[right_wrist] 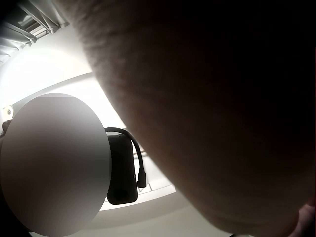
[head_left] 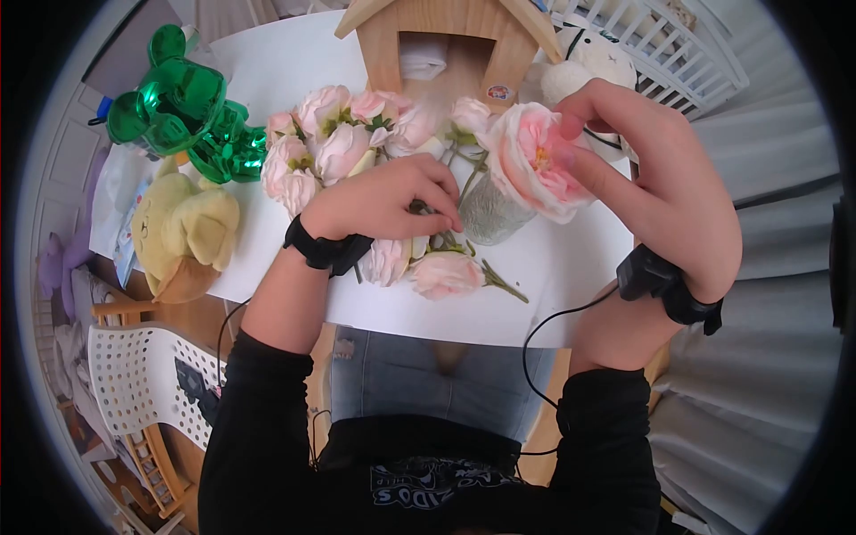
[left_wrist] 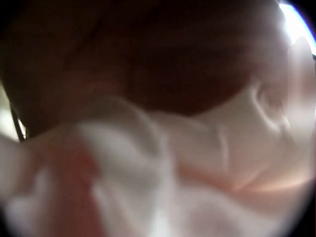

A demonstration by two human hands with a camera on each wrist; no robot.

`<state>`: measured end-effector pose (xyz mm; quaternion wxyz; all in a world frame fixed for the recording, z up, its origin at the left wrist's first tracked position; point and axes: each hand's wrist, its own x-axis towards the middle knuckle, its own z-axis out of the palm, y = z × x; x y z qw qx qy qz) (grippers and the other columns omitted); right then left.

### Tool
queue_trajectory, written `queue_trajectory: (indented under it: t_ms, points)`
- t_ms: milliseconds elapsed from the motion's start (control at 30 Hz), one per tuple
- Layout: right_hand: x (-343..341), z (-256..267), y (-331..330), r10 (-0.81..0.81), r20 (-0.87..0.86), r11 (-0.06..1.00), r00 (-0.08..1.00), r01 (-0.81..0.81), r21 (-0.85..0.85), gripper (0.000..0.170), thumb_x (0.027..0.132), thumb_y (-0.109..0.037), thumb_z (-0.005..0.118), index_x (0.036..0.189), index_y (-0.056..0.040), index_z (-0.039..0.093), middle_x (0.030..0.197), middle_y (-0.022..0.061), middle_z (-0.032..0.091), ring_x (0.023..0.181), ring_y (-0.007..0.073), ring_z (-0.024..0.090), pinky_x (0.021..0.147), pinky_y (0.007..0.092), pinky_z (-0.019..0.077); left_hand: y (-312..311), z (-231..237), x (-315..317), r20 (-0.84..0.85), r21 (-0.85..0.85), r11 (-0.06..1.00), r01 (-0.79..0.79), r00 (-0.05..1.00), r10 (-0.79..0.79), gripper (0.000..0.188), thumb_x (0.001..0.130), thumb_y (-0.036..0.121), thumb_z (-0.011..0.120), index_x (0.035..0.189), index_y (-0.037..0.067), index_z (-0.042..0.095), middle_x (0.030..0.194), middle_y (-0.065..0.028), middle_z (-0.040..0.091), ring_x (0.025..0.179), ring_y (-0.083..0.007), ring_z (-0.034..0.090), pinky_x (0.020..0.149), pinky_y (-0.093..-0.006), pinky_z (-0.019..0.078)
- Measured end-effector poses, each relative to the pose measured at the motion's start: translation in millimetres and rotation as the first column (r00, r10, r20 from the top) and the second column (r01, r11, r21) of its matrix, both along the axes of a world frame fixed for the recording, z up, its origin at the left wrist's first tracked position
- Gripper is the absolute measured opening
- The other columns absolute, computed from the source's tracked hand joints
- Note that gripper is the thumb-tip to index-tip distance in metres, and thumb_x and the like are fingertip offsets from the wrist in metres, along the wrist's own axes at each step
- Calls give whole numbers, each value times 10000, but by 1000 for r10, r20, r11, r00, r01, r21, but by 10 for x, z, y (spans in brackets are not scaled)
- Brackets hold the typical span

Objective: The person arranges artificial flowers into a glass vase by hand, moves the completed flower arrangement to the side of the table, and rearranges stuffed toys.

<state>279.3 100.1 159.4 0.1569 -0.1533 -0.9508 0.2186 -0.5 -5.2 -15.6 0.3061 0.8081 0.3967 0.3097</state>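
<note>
A large open pink flower [head_left: 535, 159] stands over the ribbed glass vase [head_left: 495, 212] in the head view, with green stems reaching down into the glass. My right hand [head_left: 673, 169] pinches its petals between thumb and forefinger. Beside the vase, my left hand [head_left: 392, 196] lies palm down over the pile, its bent fingers reaching toward the glass; cannot tell what they hold. Pale pink flowers [head_left: 343, 152] lie around it, and a cut pink flower [head_left: 448, 274] rests nearer me. Blurred petals [left_wrist: 197, 148] fill the left wrist view below my palm.
A wooden house [head_left: 446, 22] stands at the back of the white table [head_left: 544, 308]. Left are a shiny green bear figure [head_left: 192, 107] and a yellow plush toy [head_left: 183, 218]. A white plush toy [head_left: 593, 62] sits behind my right hand. A cable [head_left: 535, 339] hangs from my right wrist.
</note>
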Motion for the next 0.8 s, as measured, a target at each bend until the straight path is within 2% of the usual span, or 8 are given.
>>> queue_trajectory:
  t_ms: [100, 167, 300, 400, 467, 500, 567, 800]
  points:
    - [4, 8, -12, -9, -12, 1000, 1000, 9, -4, 150, 974, -38, 722, 1080, 35, 644, 1018, 132, 717, 951, 244, 662, 954, 349, 535, -16, 17, 18, -9, 47, 999, 18, 1000, -17, 147, 927, 81, 756, 1039, 67, 850, 1055, -66, 727, 1062, -248, 662, 836, -359, 566]
    - [8, 7, -10, -49, 17, 999, 999, 49, -7, 156, 971, -32, 722, 1088, 35, 644, 1033, 136, 725, 959, 251, 663, 964, 352, 536, -26, 46, 35, -61, -80, 996, -36, 998, 31, 160, 888, 14, 693, 975, 51, 822, 1072, -74, 709, 1023, -260, 666, 833, -356, 559]
    - [7, 28, -21, -47, 40, 999, 998, 48, -18, 157, 972, -27, 720, 1095, 35, 643, 1034, 134, 723, 964, 254, 664, 961, 351, 532, 0, 77, -19, 29, -112, 991, -70, 997, 73, 176, 854, -55, 616, 922, 27, 756, 1045, -74, 698, 964, -268, 665, 811, -352, 547]
    - [4, 38, -20, -59, 27, 997, 998, 60, -49, 152, 973, -30, 719, 1090, 31, 642, 1035, 136, 723, 959, 261, 663, 955, 345, 527, 30, 91, -94, 44, -49, 993, -105, 993, 108, 218, 849, -112, 559, 958, 17, 697, 1019, -59, 682, 912, -228, 667, 777, -333, 529]
    - [-1, 40, -19, -57, 35, 997, 998, 58, -47, 151, 973, -28, 720, 1089, 26, 642, 1026, 141, 721, 952, 267, 663, 947, 341, 524, 1, 97, -97, 174, -239, 951, -196, 955, 240, 237, 865, -134, 562, 1007, 25, 666, 1003, -34, 668, 899, -159, 653, 772, -297, 511]
    - [-2, 37, -21, -57, 35, 997, 998, 59, -47, 151, 973, -28, 720, 1089, 26, 642, 1026, 141, 721, 952, 267, 663, 947, 341, 524, -4, 105, -92, 174, -240, 951, -195, 955, 240, 237, 865, -134, 562, 1007, 25, 666, 1003, -34, 668, 899, -159, 653, 772, -297, 511]
    - [-7, 37, -21, -60, 21, 997, 998, 61, -44, 150, 972, -31, 725, 1084, 23, 640, 1005, 141, 715, 932, 269, 658, 926, 341, 527, 0, 135, -73, 212, -242, 947, -213, 940, 266, 259, 893, -138, 575, 1057, 43, 661, 1011, -4, 654, 918, -104, 637, 774, -272, 503]
    - [-7, 33, -39, -61, -8, 997, 998, 61, -37, 137, 974, -38, 733, 1048, 17, 633, 959, 128, 699, 870, 273, 639, 843, 358, 527, -15, 156, -11, 335, -310, 919, -245, 876, 347, 272, 945, -119, 606, 1152, 55, 633, 1107, 16, 627, 950, -78, 619, 837, -248, 517]
